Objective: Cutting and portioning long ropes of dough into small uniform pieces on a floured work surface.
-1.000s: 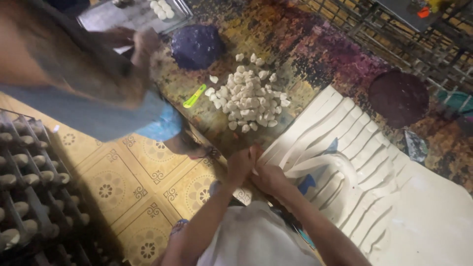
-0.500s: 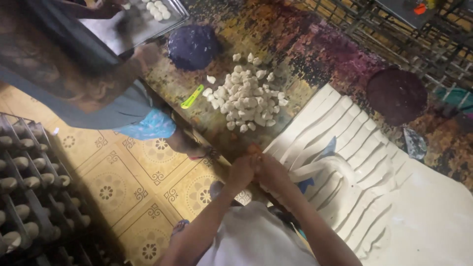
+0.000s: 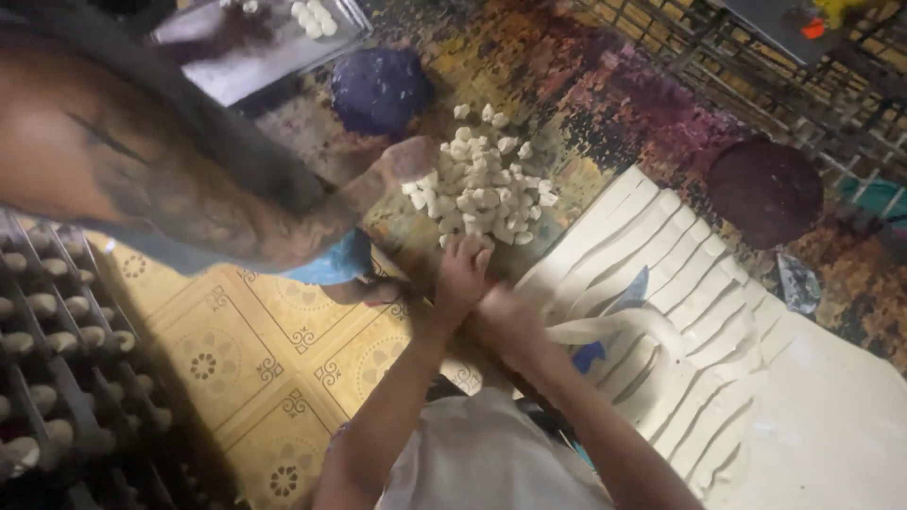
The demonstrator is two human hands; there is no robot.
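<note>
Looking like a small bakery or dough workshop. A stained table (image 3: 605,85) is carrying a pile of cut white dough pieces (image 3: 482,194), a white dough sheet sliced into strips (image 3: 661,312) and a purple dough ball (image 3: 380,90). A rack of shaped pieces (image 3: 57,340) is standing on patterned floor tiles (image 3: 246,349).

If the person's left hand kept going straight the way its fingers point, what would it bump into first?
Most likely the heap of small white dough pieces. The left hand points up the worktable toward it, fingertips already at the heap's near edge, though depth is hard to judge.
</note>
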